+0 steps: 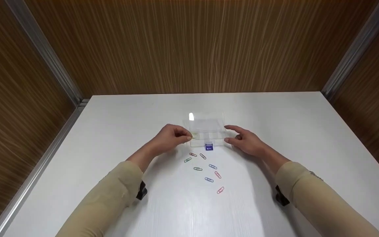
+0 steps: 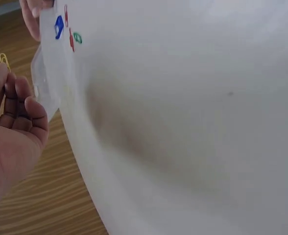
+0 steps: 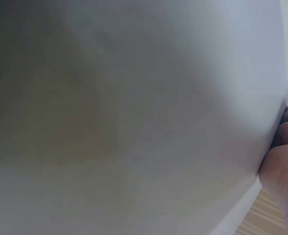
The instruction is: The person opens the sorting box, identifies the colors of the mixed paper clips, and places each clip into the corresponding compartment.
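My left hand [image 1: 173, 138] pinches a yellow paper clip [image 2: 4, 59] between thumb and forefinger, at the left compartment of a clear plastic box [image 1: 215, 142]. The box stands with its clear lid [image 1: 206, 125] raised at the back, and a blue latch [image 1: 209, 146] sits on its front. On the box's right side, my right hand [image 1: 247, 141] rests thumb and forefinger tips against the edge, spread apart, with the other fingers curled below. In the right wrist view only part of that hand [image 3: 286, 156] shows, at the right border.
Several loose paper clips lie on the white table [image 1: 127, 121] in front of the box, among them a green clip [image 1: 197, 169], a blue clip [image 1: 209, 179] and a red clip [image 1: 217, 174]. A wood-grain panel [image 1: 206, 46] rises behind the table, with others at both sides.
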`<state>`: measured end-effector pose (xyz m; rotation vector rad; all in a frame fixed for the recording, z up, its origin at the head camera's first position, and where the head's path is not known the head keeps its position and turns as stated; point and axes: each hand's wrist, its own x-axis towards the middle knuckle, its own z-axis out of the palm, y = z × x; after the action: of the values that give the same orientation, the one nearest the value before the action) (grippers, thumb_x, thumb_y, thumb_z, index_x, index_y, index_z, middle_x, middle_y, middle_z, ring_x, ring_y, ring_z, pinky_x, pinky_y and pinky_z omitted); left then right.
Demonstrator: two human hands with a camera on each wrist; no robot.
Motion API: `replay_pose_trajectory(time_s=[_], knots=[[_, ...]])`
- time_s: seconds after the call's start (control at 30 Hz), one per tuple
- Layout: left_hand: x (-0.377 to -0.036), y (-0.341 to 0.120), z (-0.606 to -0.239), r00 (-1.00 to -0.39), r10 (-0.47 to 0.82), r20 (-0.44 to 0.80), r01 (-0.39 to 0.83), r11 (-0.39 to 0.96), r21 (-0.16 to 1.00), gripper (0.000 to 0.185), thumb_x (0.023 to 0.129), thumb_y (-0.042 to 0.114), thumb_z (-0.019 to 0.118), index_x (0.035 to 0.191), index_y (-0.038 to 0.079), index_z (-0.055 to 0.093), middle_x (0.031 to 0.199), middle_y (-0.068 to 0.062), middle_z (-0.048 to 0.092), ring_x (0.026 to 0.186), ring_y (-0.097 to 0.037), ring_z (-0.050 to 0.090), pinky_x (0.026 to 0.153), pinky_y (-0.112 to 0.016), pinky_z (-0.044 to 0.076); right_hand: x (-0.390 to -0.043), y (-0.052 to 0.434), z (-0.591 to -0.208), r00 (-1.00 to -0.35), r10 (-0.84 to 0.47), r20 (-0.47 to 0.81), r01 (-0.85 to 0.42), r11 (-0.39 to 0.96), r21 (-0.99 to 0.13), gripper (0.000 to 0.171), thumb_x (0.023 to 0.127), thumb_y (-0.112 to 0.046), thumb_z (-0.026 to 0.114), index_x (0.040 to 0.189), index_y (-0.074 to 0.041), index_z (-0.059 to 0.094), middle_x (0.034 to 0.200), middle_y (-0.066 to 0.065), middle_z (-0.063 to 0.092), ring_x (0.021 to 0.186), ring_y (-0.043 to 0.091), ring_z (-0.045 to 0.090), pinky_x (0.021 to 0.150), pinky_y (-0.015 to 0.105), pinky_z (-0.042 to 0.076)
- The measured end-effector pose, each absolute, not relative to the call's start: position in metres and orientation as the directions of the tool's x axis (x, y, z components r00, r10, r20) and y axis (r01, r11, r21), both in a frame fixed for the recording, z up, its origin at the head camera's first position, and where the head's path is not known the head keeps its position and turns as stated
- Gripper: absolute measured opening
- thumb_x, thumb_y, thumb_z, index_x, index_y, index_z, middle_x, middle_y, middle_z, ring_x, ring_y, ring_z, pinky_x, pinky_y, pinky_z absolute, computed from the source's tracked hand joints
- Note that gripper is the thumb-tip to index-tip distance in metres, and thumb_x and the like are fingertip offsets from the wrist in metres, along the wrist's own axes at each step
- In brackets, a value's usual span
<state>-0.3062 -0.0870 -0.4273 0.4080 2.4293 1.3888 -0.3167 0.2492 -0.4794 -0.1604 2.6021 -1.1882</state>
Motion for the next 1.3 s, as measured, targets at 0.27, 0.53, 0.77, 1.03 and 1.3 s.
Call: replay_pose_trajectory(time_s=[0.27, 0.53, 0.77, 1.03, 1.3], knots=[[-0.326, -0.084, -0.431, -0.937, 0.324, -0.128, 0.048, 0.485, 0.873, 0.012, 0.103, 0.022, 0.073, 0.112, 0.018, 0.081, 0.110, -0.001, 0.070, 0.102, -0.022, 0.058, 0.090, -0.035, 0.050, -0.315, 0.250, -0.480, -0.953, -0.214, -0.215, 0.026, 0.647, -0.762, 0.069, 0.099, -0.052, 0.072, 0.161, -0.035, 0.046, 0.092, 0.007, 0.059, 0.086, 0.024, 0.056, 0.075, 0.036, 0.043], [-0.340, -0.074, -0.442, -0.945, 0.296, -0.137, 0.027, 0.490, 0.871, 0.010, 0.103, 0.021, 0.073, 0.109, 0.018, 0.081, 0.109, -0.002, 0.069, 0.101, -0.021, 0.058, 0.087, -0.034, 0.049, -0.314, 0.250, -0.479, -0.954, -0.208, -0.216, 0.030, 0.651, -0.759, 0.070, 0.098, -0.054, 0.072, 0.161, -0.036, 0.045, 0.095, 0.008, 0.059, 0.089, 0.025, 0.056, 0.077, 0.037, 0.043], [-0.347, -0.071, -0.453, -0.951, 0.276, -0.138, 0.027, 0.519, 0.855, 0.011, 0.103, 0.017, 0.072, 0.109, 0.014, 0.081, 0.106, -0.003, 0.070, 0.098, -0.019, 0.059, 0.086, -0.032, 0.049, -0.317, 0.247, -0.483, -0.956, -0.209, -0.208, 0.025, 0.646, -0.763, 0.071, 0.097, -0.056, 0.073, 0.160, -0.037, 0.047, 0.094, 0.007, 0.058, 0.089, 0.024, 0.056, 0.078, 0.037, 0.043], [-0.343, -0.075, -0.462, -0.950, 0.261, -0.170, -0.019, 0.496, 0.868, 0.012, 0.104, 0.017, 0.070, 0.110, 0.012, 0.079, 0.109, -0.003, 0.069, 0.100, -0.020, 0.059, 0.087, -0.032, 0.049, -0.316, 0.240, -0.486, -0.954, -0.244, -0.175, -0.022, 0.638, -0.769, 0.069, 0.099, -0.050, 0.073, 0.160, -0.031, 0.047, 0.081, 0.002, 0.052, 0.078, 0.021, 0.051, 0.073, 0.036, 0.040], [-0.339, -0.080, -0.457, -0.953, 0.252, -0.166, -0.016, 0.506, 0.862, 0.018, 0.104, 0.019, 0.070, 0.119, 0.011, 0.077, 0.112, -0.003, 0.068, 0.103, -0.021, 0.059, 0.089, -0.034, 0.050, -0.317, 0.240, -0.488, -0.953, -0.248, -0.174, -0.025, 0.636, -0.772, 0.069, 0.099, -0.052, 0.072, 0.161, -0.033, 0.047, 0.085, 0.003, 0.056, 0.081, 0.023, 0.054, 0.076, 0.037, 0.042]])
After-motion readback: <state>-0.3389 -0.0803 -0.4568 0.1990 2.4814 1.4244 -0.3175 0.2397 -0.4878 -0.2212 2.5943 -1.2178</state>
